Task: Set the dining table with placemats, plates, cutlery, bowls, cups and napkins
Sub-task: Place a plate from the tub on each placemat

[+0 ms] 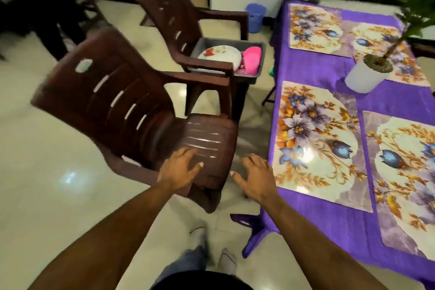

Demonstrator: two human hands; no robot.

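A dining table [329, 92] is covered by a purple tablecloth [313, 73]. 4 floral placemats [315, 139] are laid flat around a white potted plant [364, 75], which is set between them; 1 far placemat is partly covered by the pot.

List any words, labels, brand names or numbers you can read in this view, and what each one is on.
None: no readable text shows anywhere.
Placemats: floral print only, no lettering.
Plate in the grey tub: a red flower pattern, no words.
Brown chairs, purple tablecloth, white plant pot and blue bin: no label or brand mark visible; the frame is motion-blurred, so any small marks would be unreadable.
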